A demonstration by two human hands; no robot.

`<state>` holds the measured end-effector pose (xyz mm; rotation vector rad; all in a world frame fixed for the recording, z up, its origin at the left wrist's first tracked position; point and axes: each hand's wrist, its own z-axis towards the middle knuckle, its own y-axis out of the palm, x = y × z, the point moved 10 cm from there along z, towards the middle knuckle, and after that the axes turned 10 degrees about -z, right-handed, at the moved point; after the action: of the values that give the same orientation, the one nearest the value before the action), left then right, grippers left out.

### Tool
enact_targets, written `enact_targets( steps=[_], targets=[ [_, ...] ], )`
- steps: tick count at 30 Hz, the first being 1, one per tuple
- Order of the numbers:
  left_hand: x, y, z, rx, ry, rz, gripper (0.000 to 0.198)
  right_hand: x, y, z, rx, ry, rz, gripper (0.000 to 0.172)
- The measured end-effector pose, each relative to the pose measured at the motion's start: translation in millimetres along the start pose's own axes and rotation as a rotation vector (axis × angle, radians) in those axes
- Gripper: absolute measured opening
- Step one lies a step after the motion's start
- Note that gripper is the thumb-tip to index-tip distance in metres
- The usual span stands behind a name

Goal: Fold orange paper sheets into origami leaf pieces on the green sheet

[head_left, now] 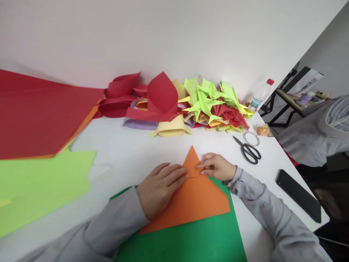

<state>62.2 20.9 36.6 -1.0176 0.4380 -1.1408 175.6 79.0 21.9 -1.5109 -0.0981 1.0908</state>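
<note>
Orange paper (pixel 196 198): folded to a triangle, apex pointing to 12 o'clock, lying flat on a green sheet (pixel 196 240) at the near edge of the white counter (pixel 131 153). The green sheet shows beyond it at 3 to 7 o'clock.

Left hand (pixel 160 187): open, palm down, fingers together and stretched toward 2 o'clock, pressing the left half of the orange paper. Fingertips end at a crease just below the apex.

Right hand (pixel 216 166): at the paper's right slanted edge, fingers curled in, thumb and forefinger tips meeting the paper at that same crease. Whether they pinch a layer or only press it, I cannot tell. The two hands nearly touch at the fingertips.

Surroundings, taken from the orange paper:
- 12 o'clock, against the wall: pile of folded paper shapes (pixel 215 105) in lime, red and yellow; beside it at 11 o'clock, curled red paper pieces (pixel 160 96) on lilac and pale yellow ones.
- 10 o'clock: large red sheets (pixel 35 112).
- 9 o'clock: lime-green sheets (pixel 38 182).
- 2 o'clock: black scissors (pixel 249 151), shut; just beyond them a tape roll (pixel 251 138) and a small snack packet (pixel 263 130).
- 1 o'clock, far corner: plastic bottle (pixel 259 96), red cap.
- 3 o'clock: dark phone (pixel 298 194), face down or blank, near the counter's edge.

Another person's grey sleeve (pixel 311 136) sits beyond the counter's right end.
</note>
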Motion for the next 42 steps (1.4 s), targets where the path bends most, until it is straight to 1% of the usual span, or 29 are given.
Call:
enact_targets(
  steps=[3,9,13,16,22,24,32,38,42],
  targets=[
    [-1,2.9,-1,-0.019,-0.010,-0.021,0.046,1,0,0,-0.002,0.004,0.008,0.020],
    [2,3.5,2,-0.060,-0.025,0.036,0.048,-2,1,0,-0.001,-0.024,-0.033,0.018],
    [1,5.4,3,-0.085,-0.053,0.024,0.050,-4,-1,0,0.012,-0.045,-0.056,0.018],
    [-1,6.4,2,-0.082,-0.069,0.009,0.051,-5,-2,-1,0.017,-0.050,-0.063,0.018],
    [-3,6.1,2,-0.063,-0.079,-0.001,0.054,-10,-1,0,-0.022,-0.076,-0.113,0.014],
    [-3,6.8,2,-0.066,-0.079,-0.010,0.054,-12,0,0,-0.033,-0.094,-0.139,0.016],
    [-4,4.8,3,-0.049,-0.086,-0.042,0.048,-22,1,-2,-0.038,-0.183,-0.260,0.029],
    [-2,2.8,4,-0.043,-0.090,-0.048,0.046,-33,3,-3,-0.074,-0.199,-0.405,0.032],
    [-2,3.9,4,-0.052,-0.088,-0.027,0.045,-46,2,-3,-0.092,-0.178,-0.588,0.027]
  ],
)
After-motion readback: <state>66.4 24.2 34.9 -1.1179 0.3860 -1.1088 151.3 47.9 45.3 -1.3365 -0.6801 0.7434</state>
